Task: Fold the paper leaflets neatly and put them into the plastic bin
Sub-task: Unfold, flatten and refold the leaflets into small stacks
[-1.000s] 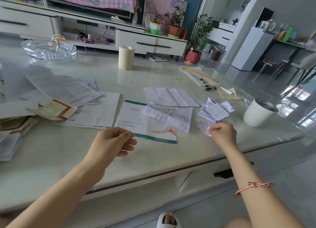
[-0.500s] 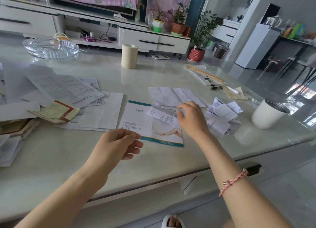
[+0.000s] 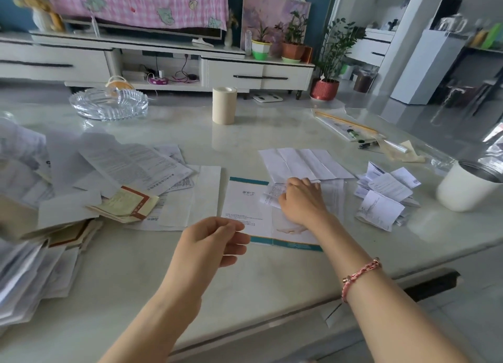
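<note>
Picking at a small leaflet [image 3: 269, 198] near the surface's [image 3: 136, 267] front edge.
Right grip [image 3: 301, 202] is pinching it atop the teal-edged brochure [image 3: 245, 199]; left grip [image 3: 209, 243] is hovering loosely curled, holding nothing.

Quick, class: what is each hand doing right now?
Left hand: fingers loosely curled, holding nothing.
Right hand: fingers curled on a small printed leaflet.
</note>
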### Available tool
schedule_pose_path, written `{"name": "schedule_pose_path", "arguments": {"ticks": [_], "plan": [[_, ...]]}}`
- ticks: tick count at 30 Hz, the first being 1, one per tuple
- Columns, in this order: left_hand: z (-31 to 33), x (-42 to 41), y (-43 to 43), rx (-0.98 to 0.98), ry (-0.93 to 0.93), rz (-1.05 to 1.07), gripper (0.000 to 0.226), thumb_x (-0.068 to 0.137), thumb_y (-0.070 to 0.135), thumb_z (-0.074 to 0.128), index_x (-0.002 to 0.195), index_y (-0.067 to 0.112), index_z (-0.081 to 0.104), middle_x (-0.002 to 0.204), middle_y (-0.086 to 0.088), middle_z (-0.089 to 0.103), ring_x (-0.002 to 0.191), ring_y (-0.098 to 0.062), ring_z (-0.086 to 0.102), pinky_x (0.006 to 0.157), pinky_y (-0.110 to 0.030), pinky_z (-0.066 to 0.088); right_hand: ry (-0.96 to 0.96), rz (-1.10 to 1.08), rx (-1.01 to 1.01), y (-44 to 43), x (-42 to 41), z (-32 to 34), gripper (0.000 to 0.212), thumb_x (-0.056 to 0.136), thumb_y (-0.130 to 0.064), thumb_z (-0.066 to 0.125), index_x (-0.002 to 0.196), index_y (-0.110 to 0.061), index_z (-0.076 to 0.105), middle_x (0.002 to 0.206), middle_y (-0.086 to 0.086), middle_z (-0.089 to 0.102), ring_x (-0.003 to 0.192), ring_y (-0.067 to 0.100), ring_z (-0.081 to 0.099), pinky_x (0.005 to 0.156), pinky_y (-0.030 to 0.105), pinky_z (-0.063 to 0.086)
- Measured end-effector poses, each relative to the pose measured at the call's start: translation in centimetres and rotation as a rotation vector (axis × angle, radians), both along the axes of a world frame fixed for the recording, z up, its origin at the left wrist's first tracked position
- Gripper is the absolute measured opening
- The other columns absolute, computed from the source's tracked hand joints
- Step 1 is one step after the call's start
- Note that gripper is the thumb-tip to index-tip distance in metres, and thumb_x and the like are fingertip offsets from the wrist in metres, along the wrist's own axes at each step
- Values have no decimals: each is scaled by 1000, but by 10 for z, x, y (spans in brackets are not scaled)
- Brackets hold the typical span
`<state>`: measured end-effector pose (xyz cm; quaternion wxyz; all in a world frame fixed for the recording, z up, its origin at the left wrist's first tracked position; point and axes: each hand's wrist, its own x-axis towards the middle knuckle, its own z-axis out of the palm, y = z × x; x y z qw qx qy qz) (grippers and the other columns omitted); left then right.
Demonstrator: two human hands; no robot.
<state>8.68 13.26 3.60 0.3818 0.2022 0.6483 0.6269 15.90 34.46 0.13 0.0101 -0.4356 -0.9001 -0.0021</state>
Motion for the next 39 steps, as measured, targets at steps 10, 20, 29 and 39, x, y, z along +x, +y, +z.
{"name": "schedule_pose_path", "arguments": {"ticks": [10,20,29,39], "plan": [[1,0,-5,-31,-20,-33,22,94,7,47,83,9,66,68,-2,71,63,-15,63,65,-26,48,151,50,-228,-3,9,5,48,100,-25,30,145,-9,32,159,1,2,143,21,17,112,32,20],[-5,-2,2,-39,-36,-56,17,93,13,50,89,9,66,81,-5,73,68,-17,65,65,-26,49,183,96,101,-4,-2,5,42,97,-23,35,135,-7,40,144,4,37,130,24,31,102,32,21],[4,-15,2,126,-416,-138,74,72,63,58,127,13,48,125,-12,60,112,-27,60,88,-41,50,1427,99,-1004,-129,15,82,28,87,-1,52,108,-12,67,94,-7,68,88,10,64,79,15,49],[8,-26,-6,476,-521,-97,45,92,34,41,80,9,75,83,-14,72,70,-21,70,62,-34,58,1342,-63,-1379,-159,19,65,25,82,6,50,95,-1,70,102,20,69,90,25,67,75,30,57]]}}
